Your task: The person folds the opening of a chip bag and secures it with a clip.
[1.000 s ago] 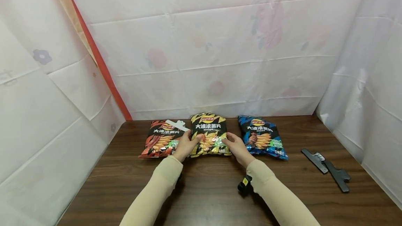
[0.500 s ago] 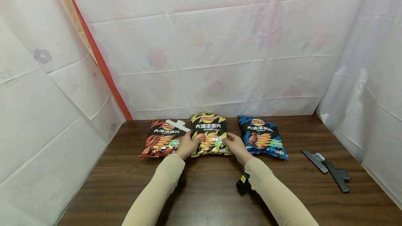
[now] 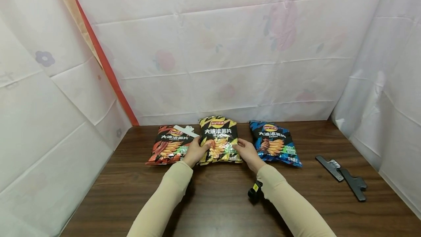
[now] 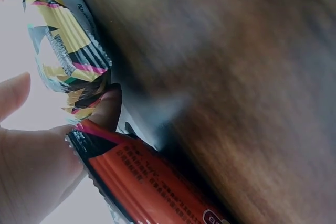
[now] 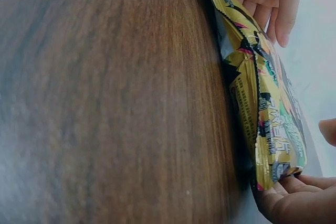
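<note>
With the left hand and the right hand, grips the yellow chip bag from its two side edges, below its middle; thumbs on the printed front, fingers tucked in behind the edges. Held front side up, logo at the far end, toward the back of the dark wood table; cannot tell whether resting on the wood or slightly clear of it. Just left of the yellow chip bag, and partly covered by the left hand: the red chip bag, with a white clip slanting over its far right corner, near end close to the yellow chip bag; cannot tell whether clamped on or merely laid across. Right of the yellow chip bag, over a narrow gap and near the right hand: the blue chip bag, lying a little askew. Well apart to the right of the yellow chip bag, and nearer the body: two dark clips, lying slantwise, close together. Behind the yellow chip bag: pale floral cloth. Nearer the body than the yellow chip bag: cream sleeves, with a black device at the right cuff.
</note>
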Available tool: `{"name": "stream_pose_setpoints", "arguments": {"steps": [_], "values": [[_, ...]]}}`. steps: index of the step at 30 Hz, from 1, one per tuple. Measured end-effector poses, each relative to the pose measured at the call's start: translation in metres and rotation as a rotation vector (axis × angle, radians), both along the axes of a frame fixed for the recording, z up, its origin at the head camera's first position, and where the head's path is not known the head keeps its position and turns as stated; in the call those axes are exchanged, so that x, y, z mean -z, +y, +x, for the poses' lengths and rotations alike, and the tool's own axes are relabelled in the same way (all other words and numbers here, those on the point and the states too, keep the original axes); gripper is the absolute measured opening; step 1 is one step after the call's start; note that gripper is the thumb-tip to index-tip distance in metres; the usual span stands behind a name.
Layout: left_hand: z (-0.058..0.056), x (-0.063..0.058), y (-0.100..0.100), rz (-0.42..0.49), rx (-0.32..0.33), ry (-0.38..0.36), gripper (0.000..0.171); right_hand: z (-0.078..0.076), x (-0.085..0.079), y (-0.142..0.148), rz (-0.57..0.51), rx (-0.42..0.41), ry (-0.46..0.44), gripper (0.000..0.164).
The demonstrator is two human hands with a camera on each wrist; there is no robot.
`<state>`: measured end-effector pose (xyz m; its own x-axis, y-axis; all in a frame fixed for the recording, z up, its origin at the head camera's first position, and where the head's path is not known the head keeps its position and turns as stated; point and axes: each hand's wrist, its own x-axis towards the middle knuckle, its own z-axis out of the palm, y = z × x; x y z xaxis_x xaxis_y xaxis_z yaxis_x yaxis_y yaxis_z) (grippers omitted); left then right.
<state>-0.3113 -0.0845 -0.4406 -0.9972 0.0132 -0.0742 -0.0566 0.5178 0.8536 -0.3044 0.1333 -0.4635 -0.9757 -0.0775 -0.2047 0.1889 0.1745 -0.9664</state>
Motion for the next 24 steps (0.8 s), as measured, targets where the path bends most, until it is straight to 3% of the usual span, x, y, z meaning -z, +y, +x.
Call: {"name": "stream_pose_setpoints", "arguments": {"steps": [6,16,24], "values": [[0.001,0.001,-0.001,0.053,0.023,0.037,0.062,0.002,-0.004,0.0,-0.022,0.011,0.019,0.062],[0.005,-0.003,-0.002,0.056,0.016,0.027,0.055,0.004,-0.007,0.0,-0.029,0.049,0.003,0.061],[0.009,-0.008,-0.004,0.058,0.019,0.01,0.065,0.005,-0.012,0.003,-0.01,0.02,0.013,0.06]]}}
